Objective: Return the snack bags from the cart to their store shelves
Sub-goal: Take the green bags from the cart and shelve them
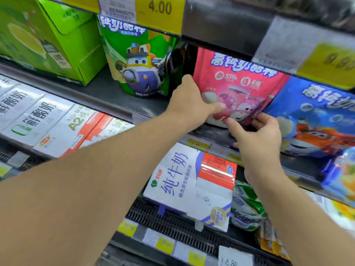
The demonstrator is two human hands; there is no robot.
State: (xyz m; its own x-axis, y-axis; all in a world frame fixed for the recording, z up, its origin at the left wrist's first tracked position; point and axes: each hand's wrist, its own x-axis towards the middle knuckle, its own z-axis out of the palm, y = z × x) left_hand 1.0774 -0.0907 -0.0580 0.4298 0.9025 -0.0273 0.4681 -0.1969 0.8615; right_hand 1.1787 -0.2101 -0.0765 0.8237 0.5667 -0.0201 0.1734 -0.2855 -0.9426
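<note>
Left hand [189, 100] gripping pink snack bag [240, 81], right hand [257, 133] pinching its lower corner

Pink snack bag [238, 87] mid-frame – glossy plastic film, creased at its lower edge. Green pouch [138, 60] and blue pouch [315, 120] beside it: same shiny film. Dark shelf [107, 93] – matt metal. Green box [44, 39] upper left and white milk carton [188, 185] lower centre: smooth printed cardboard.

I'm reading "4.00" on yellow price tag [160, 8] up top, "55%" & "6倍" on pink snack bag [238, 81], "纯牛奶" on white milk carton [178, 181], "A2" on carton [76, 121] at left.
</note>
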